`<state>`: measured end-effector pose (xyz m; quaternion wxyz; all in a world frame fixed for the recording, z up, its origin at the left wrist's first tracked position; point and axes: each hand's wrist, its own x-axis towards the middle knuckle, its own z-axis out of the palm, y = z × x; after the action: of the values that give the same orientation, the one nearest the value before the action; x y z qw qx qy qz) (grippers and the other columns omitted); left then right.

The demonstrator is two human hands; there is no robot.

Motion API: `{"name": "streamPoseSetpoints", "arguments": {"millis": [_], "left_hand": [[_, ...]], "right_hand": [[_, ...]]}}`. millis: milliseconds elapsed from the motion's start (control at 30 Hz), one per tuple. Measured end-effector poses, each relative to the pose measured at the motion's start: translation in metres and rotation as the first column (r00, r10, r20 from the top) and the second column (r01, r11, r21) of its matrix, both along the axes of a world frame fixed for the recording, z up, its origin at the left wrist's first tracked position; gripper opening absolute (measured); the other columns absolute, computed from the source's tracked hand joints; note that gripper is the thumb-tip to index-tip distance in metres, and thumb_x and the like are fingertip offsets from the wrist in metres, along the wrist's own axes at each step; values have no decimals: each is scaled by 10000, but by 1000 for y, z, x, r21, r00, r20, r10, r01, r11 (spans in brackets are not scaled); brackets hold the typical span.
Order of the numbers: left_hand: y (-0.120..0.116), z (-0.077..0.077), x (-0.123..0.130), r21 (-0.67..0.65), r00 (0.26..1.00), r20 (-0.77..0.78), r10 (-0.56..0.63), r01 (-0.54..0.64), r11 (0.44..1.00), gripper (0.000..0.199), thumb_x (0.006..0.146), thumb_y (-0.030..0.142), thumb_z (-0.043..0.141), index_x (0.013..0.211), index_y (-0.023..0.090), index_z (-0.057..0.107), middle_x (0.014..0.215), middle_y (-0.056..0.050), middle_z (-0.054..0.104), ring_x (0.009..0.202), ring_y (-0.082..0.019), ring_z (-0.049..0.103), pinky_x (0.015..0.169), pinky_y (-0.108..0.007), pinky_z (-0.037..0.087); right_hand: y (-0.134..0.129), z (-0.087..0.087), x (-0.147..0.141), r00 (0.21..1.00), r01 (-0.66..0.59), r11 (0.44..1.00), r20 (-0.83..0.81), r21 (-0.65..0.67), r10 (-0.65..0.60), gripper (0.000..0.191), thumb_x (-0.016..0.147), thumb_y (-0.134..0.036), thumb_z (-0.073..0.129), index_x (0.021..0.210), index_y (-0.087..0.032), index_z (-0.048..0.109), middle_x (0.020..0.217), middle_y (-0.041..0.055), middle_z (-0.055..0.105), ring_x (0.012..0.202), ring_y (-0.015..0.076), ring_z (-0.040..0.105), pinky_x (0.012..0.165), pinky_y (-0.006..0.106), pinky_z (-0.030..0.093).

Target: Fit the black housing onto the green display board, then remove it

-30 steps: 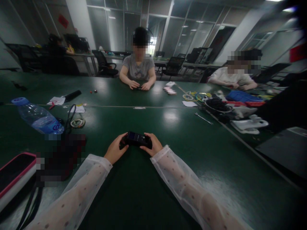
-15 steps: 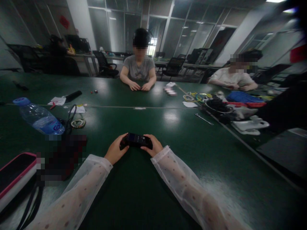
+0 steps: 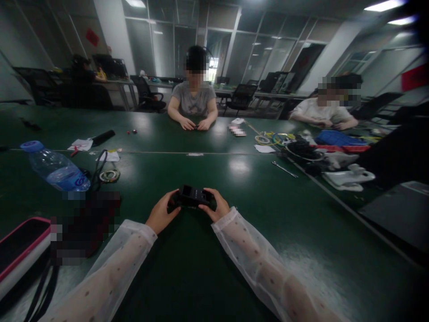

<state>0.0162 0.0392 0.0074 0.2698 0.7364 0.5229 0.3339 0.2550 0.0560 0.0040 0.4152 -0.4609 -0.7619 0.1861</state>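
Observation:
A small black box-shaped device (image 3: pixel 193 195) with a dark screen and tiny light markings on its upper face is held between both hands, just above or on the green table (image 3: pixel 187 268). My left hand (image 3: pixel 163 210) grips its left end, thumb at the near side and fingers behind. On its right end my right hand (image 3: pixel 217 205) is closed in the same way. The device's underside and far side are hidden, and its exact kind cannot be made out.
Left are a water bottle (image 3: pixel 56 167), a ring-shaped coil (image 3: pixel 109 175) and a pink-edged phone-like object (image 3: pixel 25 246). A wrench (image 3: pixel 284 169) lies right, near cables and a white plastic part (image 3: pixel 350 176). Two people sit across the table; another sits farther back left.
The device has tipped slightly in my hands, and its screen now looks darker. Both hands keep their hold. The view has shifted a little upward.

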Motion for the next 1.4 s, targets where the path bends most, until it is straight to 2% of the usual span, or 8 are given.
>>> {"name": "streamPoseSetpoints", "arguments": {"millis": [100,233,467,833,1000,1133,1233,1400], "left_hand": [[1,-1,-1,1,1000,2,-18,18,1000,557,807,213,582,1324,249,377,1141,-81,580,911,-213,575,722,-352,459],[0,1,-2,-2,1000,2,-26,26,1000,553,817,209,572,1332,263,375,1153,-77,572,912,-212,569,714,-348,455],[-1,3,-2,-18,1000,0,-14,14,1000,541,821,215,571,1329,254,391,1118,-78,582,910,-219,567,714,-353,455],[-1,4,-2,-17,1000,-13,-12,12,1000,528,829,220,569,1326,258,397,1085,-74,586,903,-223,568,712,-358,465],[-2,4,-1,-15,1000,-8,-19,19,1000,535,827,205,567,1328,266,390,1127,-77,578,919,-225,568,717,-363,467],[-2,5,-1,-22,1000,-8,-22,22,1000,536,827,199,568,1328,261,388,1129,-77,575,922,-225,568,731,-375,467],[-2,5,-1,-23,1000,-9,-17,17,1000,539,826,198,570,1329,259,386,1116,-77,577,920,-228,568,731,-381,469],[-2,5,-2,-23,1000,-12,-16,15,1000,532,828,201,567,1328,253,391,1110,-80,577,923,-230,565,728,-379,470]], "right_hand": [[-2,3,0,986,118,990,-128,77,-108,506,756,-345,638,1203,-214,441,1122,104,564,1020,250,580,868,434,499],[2,2,3,921,336,934,-253,123,-297,506,762,-358,629,1199,-189,438,1131,120,536,1013,254,564,858,434,501],[17,-13,16,837,518,854,-230,42,-497,509,714,-353,659,1133,-147,456,1053,126,536,932,254,553,843,463,471],[23,-27,22,836,548,831,-97,95,-540,442,714,-310,633,1096,-154,473,1016,122,528,929,275,510,835,484,448],[19,-19,19,801,596,782,-74,181,-593,556,722,-389,639,1183,-147,443,1038,135,523,969,306,482,861,513,411],[15,-11,16,760,649,741,-112,174,-640,632,731,-450,632,1243,-158,406,1068,140,521,943,301,491,850,509,406],[14,-9,15,760,650,746,-113,144,-640,681,722,-468,636,1273,-158,383,1079,142,516,939,299,491,848,502,403],[17,-15,18,787,616,783,-13,86,-617,684,687,-458,665,1241,-136,425,1082,150,513,963,306,483,847,489,407]]}}
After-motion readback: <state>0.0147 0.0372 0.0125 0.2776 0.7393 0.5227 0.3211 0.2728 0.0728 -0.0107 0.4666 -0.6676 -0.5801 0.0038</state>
